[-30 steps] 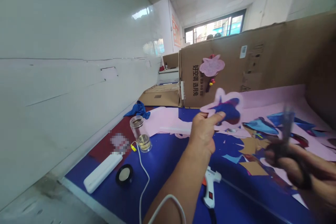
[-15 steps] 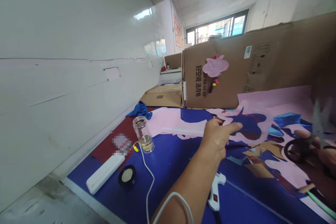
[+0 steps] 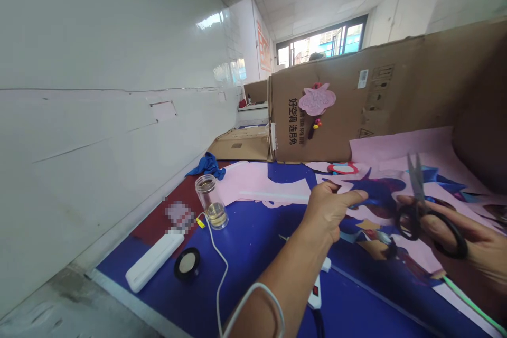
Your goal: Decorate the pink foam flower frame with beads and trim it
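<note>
Left hand pinching a pink paper cut-out, right hand carrying black-handled scissors.
The pink paper cut-out sits just past the left thumb, its dark-blue centre edged in purple; the fingers beneath are mostly hidden. To the right of that hand, the scissors stand with blades parted and pointing up, the right hand's fingers wrapped around the handles. Good handling, I judge, means gripping only the pink border, keeping the centre flat and the blade tips clear of the left thumb. Beyond the left hand, a cardboard box reads 好空调 选月兔 in a column; its white label is too small to read.
</note>
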Demonstrator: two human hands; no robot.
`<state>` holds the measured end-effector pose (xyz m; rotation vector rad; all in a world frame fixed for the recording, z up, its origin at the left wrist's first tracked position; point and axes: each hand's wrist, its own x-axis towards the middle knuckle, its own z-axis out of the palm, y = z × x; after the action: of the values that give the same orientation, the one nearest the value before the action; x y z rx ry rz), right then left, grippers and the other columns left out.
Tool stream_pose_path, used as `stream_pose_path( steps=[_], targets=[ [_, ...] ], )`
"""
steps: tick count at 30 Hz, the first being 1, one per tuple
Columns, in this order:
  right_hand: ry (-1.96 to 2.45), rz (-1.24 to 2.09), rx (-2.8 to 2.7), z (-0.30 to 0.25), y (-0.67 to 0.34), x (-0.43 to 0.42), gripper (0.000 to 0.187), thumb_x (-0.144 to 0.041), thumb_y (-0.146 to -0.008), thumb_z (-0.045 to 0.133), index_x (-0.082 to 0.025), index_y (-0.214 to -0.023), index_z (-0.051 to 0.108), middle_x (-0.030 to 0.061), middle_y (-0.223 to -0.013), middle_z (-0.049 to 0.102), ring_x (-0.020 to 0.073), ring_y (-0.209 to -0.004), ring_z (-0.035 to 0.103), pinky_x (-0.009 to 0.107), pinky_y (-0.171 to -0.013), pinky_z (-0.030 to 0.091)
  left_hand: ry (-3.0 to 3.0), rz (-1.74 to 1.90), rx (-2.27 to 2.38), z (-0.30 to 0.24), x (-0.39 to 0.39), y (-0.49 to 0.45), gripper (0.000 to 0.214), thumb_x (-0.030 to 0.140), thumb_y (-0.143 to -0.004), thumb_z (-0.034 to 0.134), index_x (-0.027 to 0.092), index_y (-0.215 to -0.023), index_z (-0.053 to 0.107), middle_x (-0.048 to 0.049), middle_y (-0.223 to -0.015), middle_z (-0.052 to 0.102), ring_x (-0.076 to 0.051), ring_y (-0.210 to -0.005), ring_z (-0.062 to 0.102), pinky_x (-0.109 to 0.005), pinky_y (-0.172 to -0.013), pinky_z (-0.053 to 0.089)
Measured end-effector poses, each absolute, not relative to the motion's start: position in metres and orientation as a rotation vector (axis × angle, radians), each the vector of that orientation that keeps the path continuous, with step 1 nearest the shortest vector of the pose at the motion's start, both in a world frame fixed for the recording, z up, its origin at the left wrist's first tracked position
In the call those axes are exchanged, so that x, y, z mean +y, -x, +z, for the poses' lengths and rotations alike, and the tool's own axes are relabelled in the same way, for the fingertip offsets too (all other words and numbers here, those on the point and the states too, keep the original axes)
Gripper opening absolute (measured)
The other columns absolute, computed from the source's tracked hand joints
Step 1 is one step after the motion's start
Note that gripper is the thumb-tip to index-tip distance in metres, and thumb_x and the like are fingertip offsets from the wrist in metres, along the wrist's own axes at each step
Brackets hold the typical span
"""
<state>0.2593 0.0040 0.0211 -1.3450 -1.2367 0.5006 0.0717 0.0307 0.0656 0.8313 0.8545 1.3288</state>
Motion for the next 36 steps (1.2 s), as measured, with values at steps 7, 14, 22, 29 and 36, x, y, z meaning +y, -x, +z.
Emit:
stream_pose_path(
  steps=[7, 14, 22, 29, 36],
  targets=[
    [1.353, 0.847, -1.104, 0.035, -0.257, -0.001, 0.043, -0.055, -0.071, 0.093, -0.032, -0.107, 0.091, 0.0135, -0.114, 0.084, 0.038, -0.116, 0.073, 0.043, -0.083, 0.055, -0.911, 1.308, 0.84, 0.065, 0.033, -0.07, 0.05, 0.041, -0.043, 0.102, 0.016, -0.074, 0.071, 0.0001, -0.07, 0.064, -0.012, -0.065, 0.053, -0.03, -0.071, 0.043],
    [1.055, 1.021, -1.124, 0.038, -0.249, -0.005, 0.065, -0.065, -0.073, 0.092, -0.019, -0.119, 0.087, 0.0153, -0.108, 0.082, 0.0322, -0.099, 0.075, 0.039, -0.083, 0.057, -1.153, 1.092, 0.908, 0.061, 0.038, -0.056, 0.037, 0.039, -0.062, 0.092, 0.013, -0.083, 0.078, -0.0042, -0.074, 0.07, -0.014, -0.065, 0.059, -0.025, -0.06, 0.042],
    [1.049, 0.746, -1.247, 0.031, -0.248, -0.005, 0.054, -0.063, -0.082, 0.084, -0.027, -0.121, 0.085, 0.0106, -0.125, 0.075, 0.0276, -0.103, 0.069, 0.037, -0.087, 0.058, -1.09, 1.198, 1.045, 0.066, 0.053, -0.035, 0.038, 0.034, -0.06, 0.098, 0.014, -0.087, 0.081, -0.0048, -0.074, 0.074, -0.017, -0.064, 0.065, -0.026, -0.057, 0.051],
    [1.117, 0.885, -1.378, 0.015, -0.202, -0.024, 0.054, -0.054, -0.079, 0.085, -0.023, -0.123, 0.083, 0.0067, -0.102, 0.078, 0.0249, -0.087, 0.069, 0.037, -0.082, 0.057, -0.74, 1.493, 0.907, 0.086, 0.054, -0.021, 0.032, 0.028, -0.066, 0.097, 0.014, -0.088, 0.078, -0.0058, -0.084, 0.077, -0.019, -0.076, 0.073, -0.035, -0.073, 0.064],
    [0.968, 1.211, -1.369, -0.011, -0.168, -0.022, 0.056, -0.048, -0.08, 0.087, -0.02, -0.127, 0.077, 0.0079, -0.099, 0.08, 0.0251, -0.09, 0.072, 0.038, -0.085, 0.057, -0.622, 1.577, 0.797, 0.096, 0.049, -0.021, 0.026, 0.024, -0.075, 0.092, 0.014, -0.094, 0.077, -0.007, -0.089, 0.078, -0.022, -0.082, 0.078, -0.038, -0.078, 0.066]
  ],
)
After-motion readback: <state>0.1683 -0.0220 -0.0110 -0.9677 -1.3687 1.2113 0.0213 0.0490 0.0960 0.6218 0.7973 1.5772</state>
